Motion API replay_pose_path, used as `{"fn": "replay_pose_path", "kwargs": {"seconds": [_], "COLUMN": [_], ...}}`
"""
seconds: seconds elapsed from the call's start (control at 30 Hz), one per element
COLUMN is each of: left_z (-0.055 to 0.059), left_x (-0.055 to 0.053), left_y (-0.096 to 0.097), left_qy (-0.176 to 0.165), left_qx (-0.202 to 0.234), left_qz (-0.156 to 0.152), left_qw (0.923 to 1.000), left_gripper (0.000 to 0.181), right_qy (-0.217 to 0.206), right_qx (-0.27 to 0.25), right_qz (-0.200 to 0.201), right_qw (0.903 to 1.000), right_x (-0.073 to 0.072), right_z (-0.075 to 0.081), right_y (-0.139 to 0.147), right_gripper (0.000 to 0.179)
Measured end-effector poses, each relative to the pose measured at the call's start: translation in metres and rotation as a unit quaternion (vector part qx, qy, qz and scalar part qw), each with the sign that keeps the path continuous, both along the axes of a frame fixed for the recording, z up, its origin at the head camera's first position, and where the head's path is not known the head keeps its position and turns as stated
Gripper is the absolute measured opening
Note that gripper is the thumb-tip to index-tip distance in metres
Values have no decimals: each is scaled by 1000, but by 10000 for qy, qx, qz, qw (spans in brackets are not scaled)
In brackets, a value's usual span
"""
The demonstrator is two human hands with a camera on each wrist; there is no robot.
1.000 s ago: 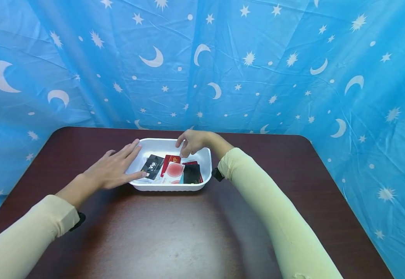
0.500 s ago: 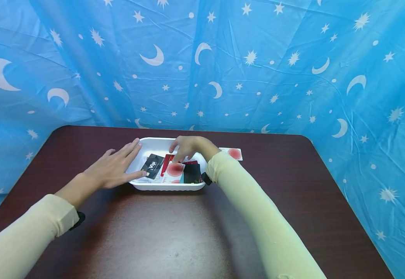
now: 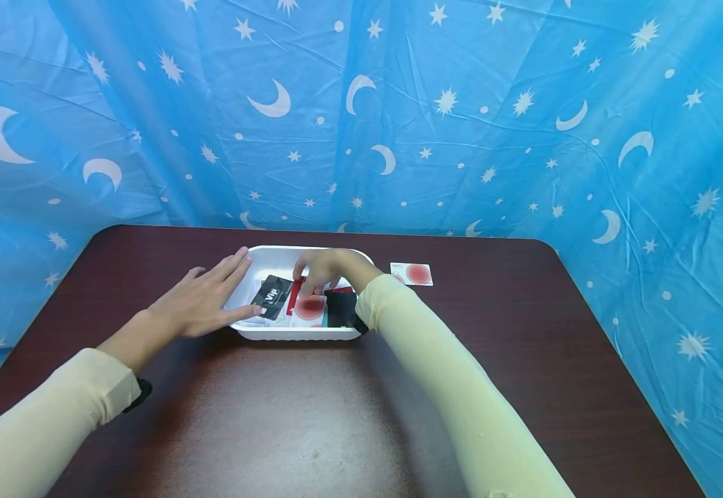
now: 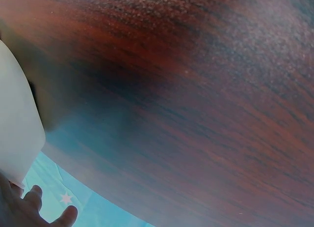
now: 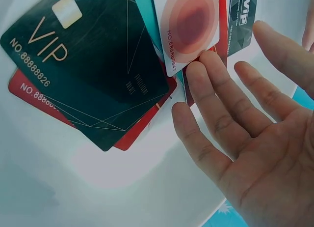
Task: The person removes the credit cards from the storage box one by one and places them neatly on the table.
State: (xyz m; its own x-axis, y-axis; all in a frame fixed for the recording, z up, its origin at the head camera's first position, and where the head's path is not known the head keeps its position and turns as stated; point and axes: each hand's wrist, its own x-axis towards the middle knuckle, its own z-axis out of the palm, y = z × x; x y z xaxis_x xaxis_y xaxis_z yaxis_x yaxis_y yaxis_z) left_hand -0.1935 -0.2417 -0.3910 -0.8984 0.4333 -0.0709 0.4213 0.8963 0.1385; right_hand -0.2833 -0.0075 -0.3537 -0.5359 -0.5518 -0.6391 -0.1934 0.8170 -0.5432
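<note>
A white plastic tray (image 3: 299, 334) holds several loose cards. My left hand (image 3: 202, 297) lies over the tray's left rim, fingers straight, thumb by the grey Vip card (image 3: 272, 296). My right hand (image 3: 322, 270) reaches down into the tray with loosely bent fingers. In the right wrist view, its fingertips are at the edge of a white card with red circles (image 5: 190, 20); whether they touch it I cannot tell. A dark green VIP card (image 5: 93, 70) overlaps a red card (image 5: 29, 89) beside it. In the left wrist view, only fingers (image 4: 37, 207) show by the tray's side.
Another white card with red circles (image 3: 412, 274) lies on the brown table (image 3: 311, 408), right of the tray. A blue curtain (image 3: 311, 173) with moons and stars hangs behind the table's far edge.
My right hand has moved left and lower into the tray, towards the white card. The card on the table, hidden behind the right arm at first, now shows fully. The left hand has stayed put.
</note>
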Motion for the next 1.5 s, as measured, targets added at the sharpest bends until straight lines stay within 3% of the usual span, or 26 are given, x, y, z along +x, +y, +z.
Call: {"fn": "replay_pose_path", "kwargs": {"seconds": [0.5,1.1,1.5], "left_z": [0,1,2], "left_x": [2,2,2], "left_y": [-2,1,1], "left_qy": [-35,41,-18], "left_qx": [-30,44,36], "left_qz": [36,-8,-1], "left_qw": [10000,10000,10000], "left_gripper": [96,96,95], "right_qy": [-221,-185,-239], "right_qx": [625,845,767], "right_qz": [473,468,455], "right_qw": [9967,9951,9957], "right_x": [-1,-1,-2], "right_z": [6,4,3], "right_y": [-13,-17,-17], "right_gripper": [42,16,18]}}
